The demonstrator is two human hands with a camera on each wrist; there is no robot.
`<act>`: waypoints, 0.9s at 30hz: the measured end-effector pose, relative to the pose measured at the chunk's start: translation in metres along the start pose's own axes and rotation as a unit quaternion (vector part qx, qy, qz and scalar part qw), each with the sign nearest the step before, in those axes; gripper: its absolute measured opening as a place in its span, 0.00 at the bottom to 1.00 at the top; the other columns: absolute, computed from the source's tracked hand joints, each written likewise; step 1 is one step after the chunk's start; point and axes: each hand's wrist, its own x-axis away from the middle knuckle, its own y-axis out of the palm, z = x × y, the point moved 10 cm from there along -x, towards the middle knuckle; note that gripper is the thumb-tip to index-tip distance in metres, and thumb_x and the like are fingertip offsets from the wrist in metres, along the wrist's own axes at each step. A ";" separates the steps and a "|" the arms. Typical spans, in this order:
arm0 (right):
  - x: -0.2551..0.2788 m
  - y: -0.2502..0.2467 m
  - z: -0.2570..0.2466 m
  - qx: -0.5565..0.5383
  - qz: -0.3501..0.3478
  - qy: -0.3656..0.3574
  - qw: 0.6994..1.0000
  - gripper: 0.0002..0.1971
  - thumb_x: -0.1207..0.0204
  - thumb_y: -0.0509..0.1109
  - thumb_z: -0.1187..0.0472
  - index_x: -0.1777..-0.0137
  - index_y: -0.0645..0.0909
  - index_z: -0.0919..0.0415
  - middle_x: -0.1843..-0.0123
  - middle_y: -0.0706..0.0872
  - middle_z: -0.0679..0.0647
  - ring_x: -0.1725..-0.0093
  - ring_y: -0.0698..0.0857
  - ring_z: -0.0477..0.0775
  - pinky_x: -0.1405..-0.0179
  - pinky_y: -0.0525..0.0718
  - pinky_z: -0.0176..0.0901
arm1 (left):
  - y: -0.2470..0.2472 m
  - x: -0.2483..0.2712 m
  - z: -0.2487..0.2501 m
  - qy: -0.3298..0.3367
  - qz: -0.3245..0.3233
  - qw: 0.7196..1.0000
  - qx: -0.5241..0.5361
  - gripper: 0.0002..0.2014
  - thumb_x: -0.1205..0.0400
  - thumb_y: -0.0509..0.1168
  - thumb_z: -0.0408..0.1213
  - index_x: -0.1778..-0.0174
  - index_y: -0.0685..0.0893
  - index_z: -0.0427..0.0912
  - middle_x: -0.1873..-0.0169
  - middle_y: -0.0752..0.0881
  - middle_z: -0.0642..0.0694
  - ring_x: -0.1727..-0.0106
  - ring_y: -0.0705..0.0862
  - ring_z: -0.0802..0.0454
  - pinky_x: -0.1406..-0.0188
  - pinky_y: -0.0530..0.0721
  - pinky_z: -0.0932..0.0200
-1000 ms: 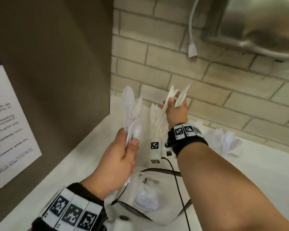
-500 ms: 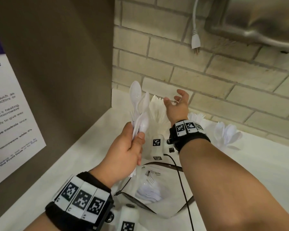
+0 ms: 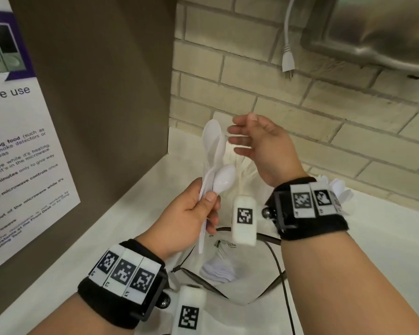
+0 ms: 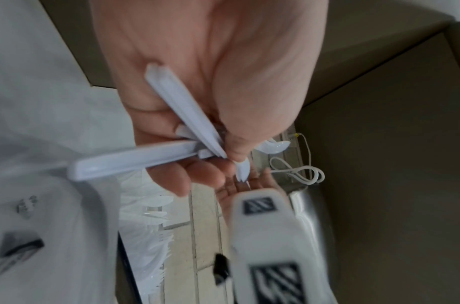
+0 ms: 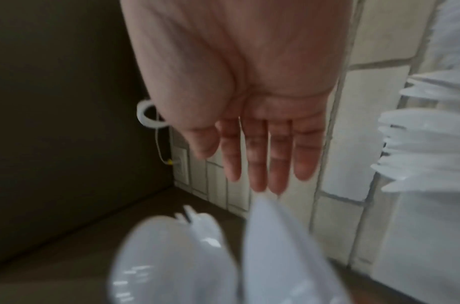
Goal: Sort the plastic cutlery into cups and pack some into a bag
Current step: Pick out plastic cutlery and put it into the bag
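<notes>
My left hand grips a bundle of white plastic spoons by the handles, bowls pointing up; the left wrist view shows those handles crossing under my thumb. My right hand hovers just right of the spoon bowls, fingers straight and spread, holding nothing; the right wrist view shows the bare palm with the spoon bowls blurred below it. A white bag with dark straps lies open on the counter under my hands, with white cutlery inside. Cups of cutlery are mostly hidden behind my right wrist.
A brown side panel with a printed notice walls off the left. A brick wall runs along the back, with a dangling white plug and a steel fixture overhead. White cutlery fans out behind my right wrist.
My right hand let go of the cutlery it held a second ago, pulled back from the cups and now hovers empty beside the spoons. My left hand kept its bundle.
</notes>
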 end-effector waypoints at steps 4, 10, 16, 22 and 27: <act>0.046 0.025 -0.003 -0.093 -0.155 0.028 0.983 0.19 0.19 0.58 0.42 0.31 0.77 0.43 0.41 0.86 0.59 0.48 0.87 0.60 0.44 0.84 0.55 | 0.017 0.007 -0.007 -0.049 -0.056 0.991 0.113 0.10 0.15 0.55 0.43 0.43 0.78 0.45 0.68 0.75 0.51 0.76 0.67 0.57 0.80 0.68 0.61; 0.062 0.011 -0.002 -0.056 -0.050 -0.012 0.997 0.09 0.15 0.61 0.60 0.48 0.83 0.54 0.39 0.83 0.72 0.46 0.82 0.78 0.50 0.83 0.58 | 0.040 0.014 -0.008 -0.035 -0.106 0.992 0.054 0.19 0.22 0.63 0.53 0.45 0.78 0.40 0.77 0.72 0.54 0.79 0.69 0.56 0.81 0.72 0.60; 0.079 0.011 0.013 -0.035 -0.079 0.049 0.995 0.11 0.14 0.59 0.60 0.50 0.83 0.60 0.50 0.89 0.65 0.54 0.85 0.59 0.55 0.84 0.51 | 0.036 0.012 -0.006 -0.036 -0.073 0.991 0.102 0.17 0.21 0.63 0.50 0.46 0.80 0.40 0.72 0.77 0.49 0.77 0.74 0.55 0.77 0.78 0.59; 0.084 0.003 0.006 0.005 -0.063 0.003 0.998 0.06 0.18 0.65 0.68 0.53 0.83 0.60 0.59 0.87 0.58 0.62 0.83 0.56 0.63 0.83 0.48 | 0.038 0.016 -0.010 -0.054 -0.083 0.985 0.142 0.23 0.20 0.59 0.48 0.36 0.74 0.35 0.60 0.82 0.47 0.75 0.68 0.56 0.80 0.70 0.62; 0.081 -0.010 0.000 0.019 0.038 -0.042 0.998 0.07 0.19 0.67 0.65 0.58 0.82 0.55 0.55 0.87 0.58 0.58 0.84 0.56 0.55 0.87 0.57 | 0.041 0.017 -0.007 -0.029 -0.084 0.991 0.100 0.16 0.17 0.59 0.48 0.38 0.75 0.44 0.63 0.84 0.50 0.75 0.71 0.56 0.80 0.72 0.62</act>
